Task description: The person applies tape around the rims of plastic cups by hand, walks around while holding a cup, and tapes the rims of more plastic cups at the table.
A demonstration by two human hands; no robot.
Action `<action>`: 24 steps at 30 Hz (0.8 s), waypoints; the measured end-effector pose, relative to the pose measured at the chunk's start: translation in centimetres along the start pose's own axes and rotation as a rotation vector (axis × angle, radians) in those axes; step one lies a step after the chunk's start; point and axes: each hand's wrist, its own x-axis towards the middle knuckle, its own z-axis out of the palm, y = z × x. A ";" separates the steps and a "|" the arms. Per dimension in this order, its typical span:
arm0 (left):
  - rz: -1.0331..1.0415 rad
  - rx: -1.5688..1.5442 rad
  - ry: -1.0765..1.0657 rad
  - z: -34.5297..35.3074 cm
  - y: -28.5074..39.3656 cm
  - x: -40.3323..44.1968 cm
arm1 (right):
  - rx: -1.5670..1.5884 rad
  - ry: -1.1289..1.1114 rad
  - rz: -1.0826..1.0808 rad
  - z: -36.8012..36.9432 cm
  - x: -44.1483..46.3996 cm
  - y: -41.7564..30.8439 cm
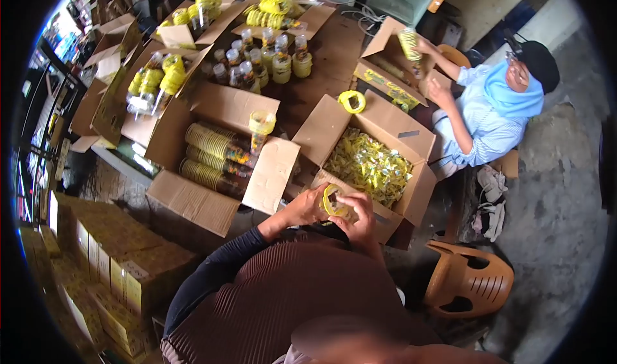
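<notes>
In front of my chest, my left hand (303, 208) is closed around the side of a yellow-rimmed plastic cup (330, 194). My right hand (361, 217) grips the same cup from the other side, its fingers at the rim. Something dark shows inside the cup; I cannot make out what. Just beyond my hands stands an open cardboard box (421, 136) filled with small yellow packets (367, 161). A yellow ring-shaped item (351, 101) rests on its far flap. To the left, another open box (193, 203) holds stacked yellow-rimmed cups (209, 142), with one stack (260, 129) upright by its flap.
Across the table, several clear bottle-like stacks (281, 62) with yellow bands stand beside more open boxes (180, 36). A co-worker (495, 113) at the right holds a cup stack (409, 43) over a box (385, 39). An orange plastic stool (469, 280) and piled cartons (128, 267) flank me.
</notes>
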 end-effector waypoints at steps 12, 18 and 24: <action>-0.002 0.052 -0.098 1.4 0.9 2.7 | -0.093 0.002 0.163 -1.6 -1.1 -0.9; 0.024 0.120 -0.075 3.1 1.1 3.9 | -0.099 -0.011 0.163 -3.4 -2.3 0.1; 0.020 -0.040 -0.149 5.9 4.7 6.9 | -0.103 0.045 0.141 -7.5 -3.8 1.4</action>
